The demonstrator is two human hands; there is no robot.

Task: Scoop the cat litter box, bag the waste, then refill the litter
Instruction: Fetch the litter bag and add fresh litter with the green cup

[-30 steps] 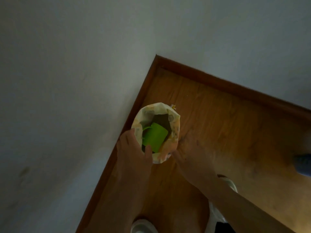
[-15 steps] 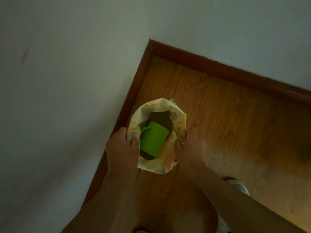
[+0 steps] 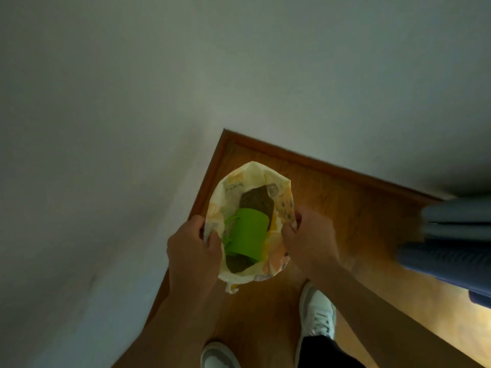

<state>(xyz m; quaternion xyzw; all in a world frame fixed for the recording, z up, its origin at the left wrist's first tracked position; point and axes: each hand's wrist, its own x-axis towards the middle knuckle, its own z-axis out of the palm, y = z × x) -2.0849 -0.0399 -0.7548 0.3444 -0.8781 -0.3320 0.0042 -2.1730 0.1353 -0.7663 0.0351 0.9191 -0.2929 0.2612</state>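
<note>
A pale printed litter bag (image 3: 233, 181) stands open in the corner of a wooden floor. Inside it lies a green plastic cup (image 3: 247, 239) with a handle, on its side on dark brown litter (image 3: 256, 201). My left hand (image 3: 194, 248) pinches the bag's left rim. My right hand (image 3: 308, 235) grips the right rim, and together they hold the mouth wide. No litter box or scoop is in view.
Grey walls (image 3: 106, 128) meet at the corner with a brown skirting board (image 3: 332, 166). A blurred blue and grey object (image 3: 451, 243) sits at the right. My white shoes (image 3: 317, 314) stand on the wooden floor (image 3: 358, 235) below the bag.
The bag has come up closer to me and its mouth is spread wider. My right hand has moved from the floor beside the bag onto its right rim.
</note>
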